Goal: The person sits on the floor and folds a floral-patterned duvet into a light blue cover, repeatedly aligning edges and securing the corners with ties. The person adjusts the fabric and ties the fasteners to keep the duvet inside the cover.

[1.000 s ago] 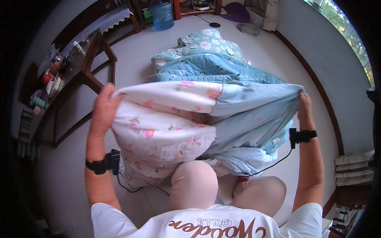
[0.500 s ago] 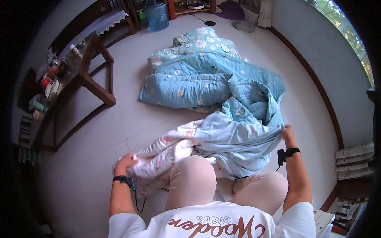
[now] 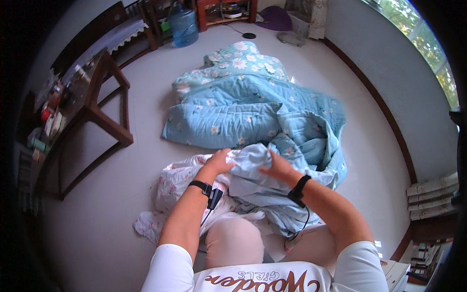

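In front of my knees lies a crumpled light blue quilt [image 3: 254, 189], bunched up against a white quilt with pink flowers [image 3: 177, 187]. Whether these are two sides of one piece I cannot tell. My left hand [image 3: 220, 162] is closed on the edge where the light blue and the white cloth meet. A short way to its right, my right hand [image 3: 280, 168] pinches a raised fold of the light blue quilt. Just beyond both hands spreads a teal quilt with daisies [image 3: 219, 121], folded and heaped at its right end. Behind it lies a paler green daisy-print quilt [image 3: 245, 61].
A dark wooden table [image 3: 92, 104] with cluttered small items stands at the left. Farther back are a big blue water bottle [image 3: 184, 28], a wooden bench [image 3: 104, 36] and a purple round thing [image 3: 275, 18]. A wall with a window [image 3: 418, 39] runs along the right.
Both hands have moved inward and away from me, from the quilts' far left and right edges to the middle. A light blue fold is now lifted between them.
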Demonstrator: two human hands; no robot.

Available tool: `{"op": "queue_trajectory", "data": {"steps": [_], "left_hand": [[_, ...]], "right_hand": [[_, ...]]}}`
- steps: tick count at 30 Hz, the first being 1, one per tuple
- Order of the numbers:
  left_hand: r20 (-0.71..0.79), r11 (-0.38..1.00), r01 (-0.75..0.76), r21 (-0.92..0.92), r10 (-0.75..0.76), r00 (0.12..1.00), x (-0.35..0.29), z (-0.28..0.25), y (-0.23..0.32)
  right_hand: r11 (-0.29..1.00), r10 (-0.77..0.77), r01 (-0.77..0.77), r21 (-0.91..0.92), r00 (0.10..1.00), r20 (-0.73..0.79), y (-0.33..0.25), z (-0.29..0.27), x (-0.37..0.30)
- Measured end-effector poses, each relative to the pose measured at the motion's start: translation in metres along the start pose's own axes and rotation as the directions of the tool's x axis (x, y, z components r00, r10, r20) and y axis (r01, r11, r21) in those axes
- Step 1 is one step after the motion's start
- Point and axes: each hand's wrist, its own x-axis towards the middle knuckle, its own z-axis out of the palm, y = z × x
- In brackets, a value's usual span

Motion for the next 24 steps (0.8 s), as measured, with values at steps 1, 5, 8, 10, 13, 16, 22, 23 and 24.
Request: {"op": "queue_trajectory", "data": {"steps": [1, 5, 8, 10, 13, 16, 22, 23, 24], "left_hand": [[0.068, 0.995, -0.001, 0.097, -0.006, 0.998, 0.004, 0.006, -0.003], [0.278, 0.991, -0.084, 0.101, 0.053, 0.959, 0.008, 0.017, -0.014], [0.413, 0.993, 0.109, 0.036, -0.114, 0.904, 0.005, 0.017, -0.016], [0.318, 0.989, 0.098, 0.114, -0.130, 0.939, -0.006, 0.019, -0.012], [0.168, 0.934, -0.243, 0.263, 0.203, 0.965, -0.020, 0.014, 0.005], [-0.083, 0.990, -0.133, 0.037, 0.136, 0.987, -0.031, -0.007, 0.034], [-0.573, 0.866, -0.084, 0.494, 0.396, 0.718, -0.070, -0.206, 0.041], [-0.590, 0.673, 0.176, 0.718, 0.455, 0.667, -0.092, -0.254, 0.037], [-0.795, 0.886, 0.091, 0.454, 0.357, 0.490, -0.112, -0.292, 0.036]], "right_hand": [[0.999, -0.039, 0.040, -0.015, 0.997, 0.065, 0.003, 0.008, -0.004], [0.998, -0.053, 0.050, 0.023, 0.988, 0.145, 0.001, 0.023, -0.018], [0.976, -0.210, 0.216, 0.001, 0.949, 0.236, -0.012, 0.009, -0.028], [0.974, -0.208, 0.222, -0.032, 0.946, 0.248, -0.019, -0.008, -0.034], [0.951, -0.301, 0.308, -0.017, 0.940, 0.158, -0.022, -0.038, -0.044], [0.941, -0.337, 0.336, -0.025, 0.941, -0.031, -0.013, -0.072, -0.054], [0.973, 0.054, 0.075, 0.218, 0.844, -0.534, 0.045, -0.189, -0.069], [0.928, 0.161, 0.049, 0.370, 0.843, -0.514, 0.055, -0.213, -0.074], [0.894, 0.194, 0.107, 0.434, 0.783, -0.591, 0.063, -0.231, -0.078]]}}
